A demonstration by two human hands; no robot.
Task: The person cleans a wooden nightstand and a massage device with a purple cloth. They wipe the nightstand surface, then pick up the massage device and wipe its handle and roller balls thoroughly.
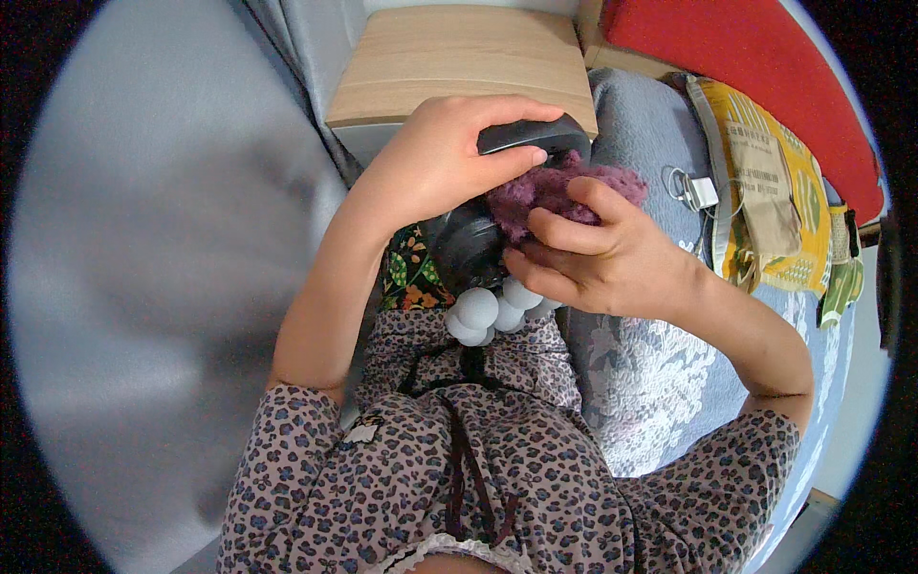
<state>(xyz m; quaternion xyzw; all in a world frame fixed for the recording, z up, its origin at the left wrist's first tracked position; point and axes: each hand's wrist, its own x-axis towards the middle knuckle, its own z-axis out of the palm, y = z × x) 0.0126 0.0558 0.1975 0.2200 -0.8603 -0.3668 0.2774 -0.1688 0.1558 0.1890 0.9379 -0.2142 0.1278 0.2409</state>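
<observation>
My left hand grips the rounded upper edge of a black item, thumb on the near side and fingers over the top. The item has a smooth, shiny surface; its full shape is hidden, so I cannot tell what it is. My right hand, fingers bent, holds a fluffy purple cloth bunched against it. Several pale grey-white balls hang in a cluster below the black item, partly behind my right fingers. Whether they are joined to it cannot be seen.
A light wood cabinet top stands ahead. On the right is a bed with a grey-blue patterned cover, holding a white charger with cable and a yellow pillow. Grey curtain fabric fills the left. Dark floral fabric lies below my hands.
</observation>
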